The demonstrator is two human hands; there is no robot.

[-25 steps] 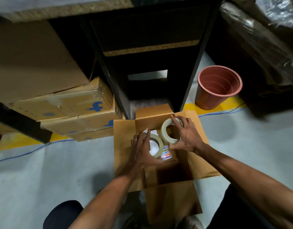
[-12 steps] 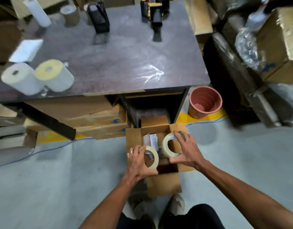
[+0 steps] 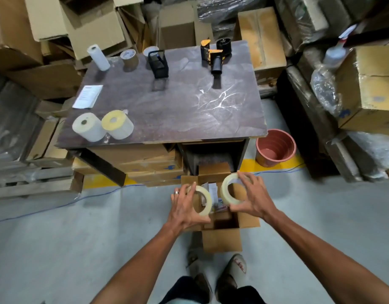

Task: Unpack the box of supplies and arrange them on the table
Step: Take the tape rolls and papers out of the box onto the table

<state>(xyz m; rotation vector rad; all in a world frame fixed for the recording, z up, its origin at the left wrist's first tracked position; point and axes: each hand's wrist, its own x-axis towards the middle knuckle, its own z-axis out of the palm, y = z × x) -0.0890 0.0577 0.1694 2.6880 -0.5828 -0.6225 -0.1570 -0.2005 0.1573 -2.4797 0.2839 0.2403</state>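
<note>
**Two tape rolls held above the open box**

One clear tape roll (image 3: 201,200) is gripped by the curled fingers of the left hand (image 3: 183,209), another tape roll (image 3: 231,189) by those of the right hand (image 3: 252,199). Both are held over the open cardboard box (image 3: 222,238) on the floor, in front of the surface (image 3: 178,106).

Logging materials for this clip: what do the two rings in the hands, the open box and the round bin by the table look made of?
Left tape roll and right tape roll: glossy, translucent pale plastic film, probably packing tape. Box: matte brown cardboard with folded flaps. Bin: likely moulded plastic, smooth terracotta colour with ribbed inner wall.
</note>
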